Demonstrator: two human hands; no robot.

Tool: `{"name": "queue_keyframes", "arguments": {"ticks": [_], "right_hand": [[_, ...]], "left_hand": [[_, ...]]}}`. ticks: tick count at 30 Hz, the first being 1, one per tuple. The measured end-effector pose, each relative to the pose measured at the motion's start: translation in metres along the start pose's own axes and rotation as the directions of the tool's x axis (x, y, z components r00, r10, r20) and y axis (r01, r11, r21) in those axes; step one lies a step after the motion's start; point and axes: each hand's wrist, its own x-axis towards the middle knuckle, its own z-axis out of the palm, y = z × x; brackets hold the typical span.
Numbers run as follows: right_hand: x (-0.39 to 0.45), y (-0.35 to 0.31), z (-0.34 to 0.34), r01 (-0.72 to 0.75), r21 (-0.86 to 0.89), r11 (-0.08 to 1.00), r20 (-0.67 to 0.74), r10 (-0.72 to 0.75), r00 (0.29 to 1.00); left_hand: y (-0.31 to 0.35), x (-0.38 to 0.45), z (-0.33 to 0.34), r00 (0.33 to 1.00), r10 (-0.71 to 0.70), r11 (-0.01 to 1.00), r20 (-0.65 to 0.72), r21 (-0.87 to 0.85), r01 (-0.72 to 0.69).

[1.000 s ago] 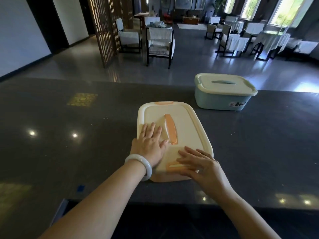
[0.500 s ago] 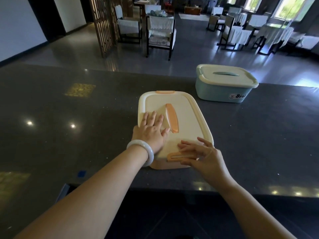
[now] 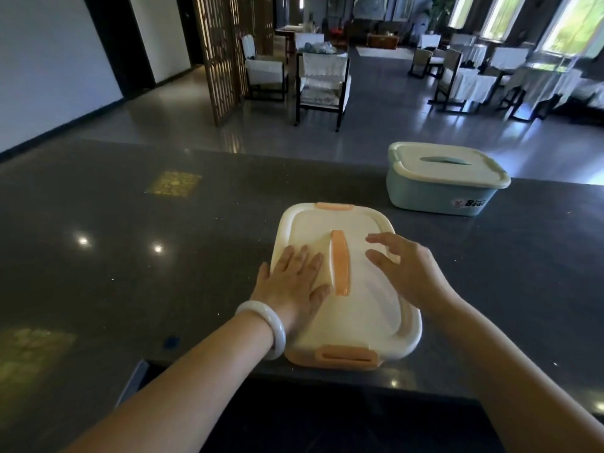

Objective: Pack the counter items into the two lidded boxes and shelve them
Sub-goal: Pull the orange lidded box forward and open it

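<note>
An orange box with a cream lid (image 3: 359,318) sits on the dark counter (image 3: 130,273) near its front edge. The lid is on, with an orange handle (image 3: 340,262) along its middle and an orange latch (image 3: 347,355) at the near end. My left hand (image 3: 294,282) lies flat on the lid, left of the handle. My right hand (image 3: 407,268) is over the lid's right side, fingers spread and loosely bent, holding nothing. A blue box with a cream lid (image 3: 441,178) stands closed at the back right of the counter.
The counter's front edge (image 3: 327,377) runs just below the orange box. Beyond the counter lies a dining room with chairs (image 3: 323,80) and covered tables (image 3: 536,80). A small blue mark (image 3: 171,341) sits on the counter to the left.
My right hand has left the near latch and moved up over the lid's right side. The left hand stays flat on the lid.
</note>
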Motion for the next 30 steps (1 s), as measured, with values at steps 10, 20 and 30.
{"name": "queue_keyframes", "arguments": {"ticks": [10,20,30], "right_hand": [[0.120,-0.003,0.030,-0.006,-0.247,0.969,0.188,0.054,0.981],[0.151,0.016,0.047,-0.140,-0.080,0.987,0.159,0.151,0.976],[0.171,0.013,0.051,-0.073,-0.382,0.921,0.196,0.158,0.968]], "left_hand": [[-0.004,0.044,-0.011,0.996,-0.080,0.993,-0.047,0.086,0.084],[-0.005,0.045,0.004,0.990,-0.096,0.995,-0.100,-0.038,0.093],[-0.001,0.041,-0.007,0.992,-0.114,0.993,-0.053,-0.046,0.111]]}}
